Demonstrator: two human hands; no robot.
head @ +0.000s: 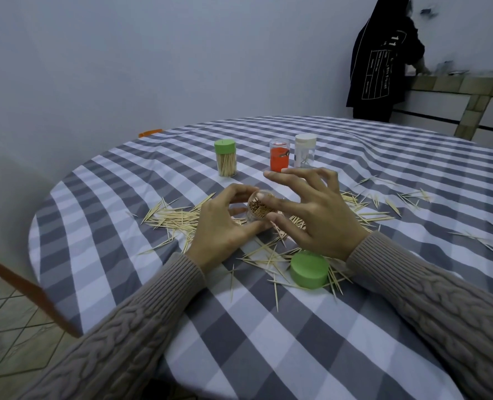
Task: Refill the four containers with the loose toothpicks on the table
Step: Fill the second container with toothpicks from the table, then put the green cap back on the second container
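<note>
Step in hand: packing toothpicks into the open clear container [258, 209], near the middle of the table [355, 327].
Left hand [225, 223]: curled round the container, holding it upright.
Right hand [311, 215]: fingers spread over the mouth, gripping nothing; thumb and one fingertip seem to touch the rim.
Fill: looks nearly full, tips showing at the mouth.
Loose toothpicks [170, 219]: scattered both sides of the hands and toward the near edge.
Green lid [309, 269]: off, just beside the right wrist.
Other containers: green-capped [225, 158], red [279, 155], white-capped [305, 150], toward the far edge.
Advice: keep it vertical, tap the sticks level, then cap.
</note>
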